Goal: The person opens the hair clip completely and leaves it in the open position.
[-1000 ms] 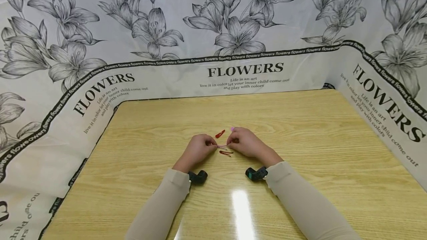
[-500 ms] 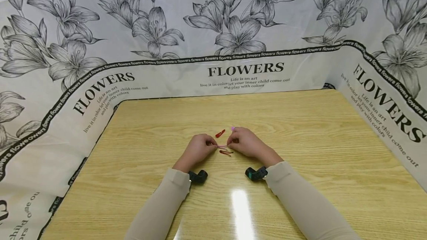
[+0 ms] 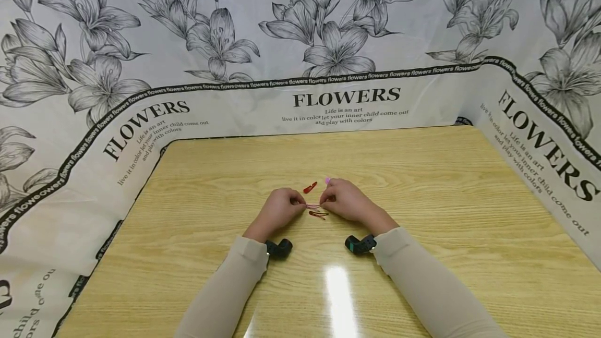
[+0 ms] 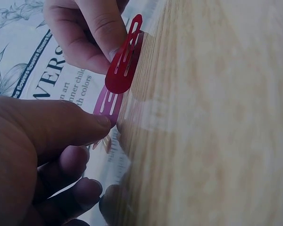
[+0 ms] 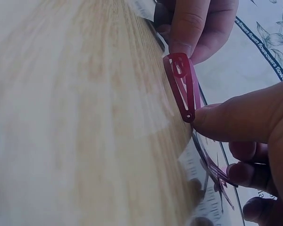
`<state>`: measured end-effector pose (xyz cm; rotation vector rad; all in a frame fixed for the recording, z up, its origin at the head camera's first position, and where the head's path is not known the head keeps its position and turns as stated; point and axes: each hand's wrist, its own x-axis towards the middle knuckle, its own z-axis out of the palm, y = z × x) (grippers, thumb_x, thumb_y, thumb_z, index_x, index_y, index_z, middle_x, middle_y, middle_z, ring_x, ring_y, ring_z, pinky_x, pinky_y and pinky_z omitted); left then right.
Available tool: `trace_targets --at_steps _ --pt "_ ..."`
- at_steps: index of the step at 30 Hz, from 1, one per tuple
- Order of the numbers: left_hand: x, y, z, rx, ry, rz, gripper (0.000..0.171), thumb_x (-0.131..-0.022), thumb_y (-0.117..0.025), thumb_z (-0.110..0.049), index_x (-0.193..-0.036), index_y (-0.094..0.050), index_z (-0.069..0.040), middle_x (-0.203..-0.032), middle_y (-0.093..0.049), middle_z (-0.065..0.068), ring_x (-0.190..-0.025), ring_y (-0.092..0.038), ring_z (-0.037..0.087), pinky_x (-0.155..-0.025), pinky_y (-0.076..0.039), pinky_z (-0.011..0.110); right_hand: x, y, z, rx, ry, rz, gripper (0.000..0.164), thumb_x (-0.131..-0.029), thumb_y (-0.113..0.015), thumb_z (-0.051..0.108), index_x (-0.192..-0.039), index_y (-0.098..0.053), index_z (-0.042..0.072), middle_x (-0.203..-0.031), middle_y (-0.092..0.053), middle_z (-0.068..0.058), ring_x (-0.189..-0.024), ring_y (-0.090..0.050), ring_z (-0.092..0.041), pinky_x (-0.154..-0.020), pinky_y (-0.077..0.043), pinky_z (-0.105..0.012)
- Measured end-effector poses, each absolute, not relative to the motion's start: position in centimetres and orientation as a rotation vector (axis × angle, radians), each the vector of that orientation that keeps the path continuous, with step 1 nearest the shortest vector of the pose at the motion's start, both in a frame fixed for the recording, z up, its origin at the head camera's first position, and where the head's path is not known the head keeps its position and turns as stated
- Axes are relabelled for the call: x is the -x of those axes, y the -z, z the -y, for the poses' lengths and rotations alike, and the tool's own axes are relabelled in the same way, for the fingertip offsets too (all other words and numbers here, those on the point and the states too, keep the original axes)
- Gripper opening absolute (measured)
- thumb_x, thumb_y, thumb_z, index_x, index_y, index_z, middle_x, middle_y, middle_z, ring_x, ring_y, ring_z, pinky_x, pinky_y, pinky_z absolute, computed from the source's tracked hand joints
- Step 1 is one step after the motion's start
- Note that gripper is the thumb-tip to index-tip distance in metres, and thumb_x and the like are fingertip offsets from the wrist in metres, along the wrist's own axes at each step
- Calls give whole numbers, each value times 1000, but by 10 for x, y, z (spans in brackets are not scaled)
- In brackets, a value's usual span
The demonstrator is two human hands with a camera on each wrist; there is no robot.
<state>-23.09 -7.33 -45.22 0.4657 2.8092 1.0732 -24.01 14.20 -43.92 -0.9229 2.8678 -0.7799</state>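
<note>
A pink snap hair clip (image 3: 313,205) spans the gap between both hands low over the table. My left hand (image 3: 283,207) pinches one end of it between thumb and finger; its purple-pink slotted face (image 4: 108,102) shows in the left wrist view. My right hand (image 3: 345,201) pinches the opposite end. A dark red snap clip (image 3: 318,215) lies sprung open just nearer to me, overlapping the pink one in both wrist views. Beyond the hands lies a bright red clip (image 3: 310,188). In the right wrist view, several thin dark clip prongs (image 5: 214,172) show by my right fingers.
A lilac piece (image 3: 327,181) shows past my right fingers. The wood-grain table (image 3: 211,171) is bordered by a white flower-print cloth (image 3: 347,108) at the back and sides. A black camera mount (image 3: 360,244) juts inward from my right wrist, another mount (image 3: 279,249) from my left.
</note>
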Motion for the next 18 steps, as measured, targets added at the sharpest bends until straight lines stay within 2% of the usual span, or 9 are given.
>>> trace_targets --at_steps 18 --pt "231 452 73 -461 -1065 -2815 8 -89 -68 -20 -86 -74 -15 -80 -64 -3 -72 -54 11 -66 -45 26 240 438 -140 949 771 -2880 8 -88 -70 18 -89 -76 15 -82 -55 3 -72 -45 -11 -68 -38 -27"
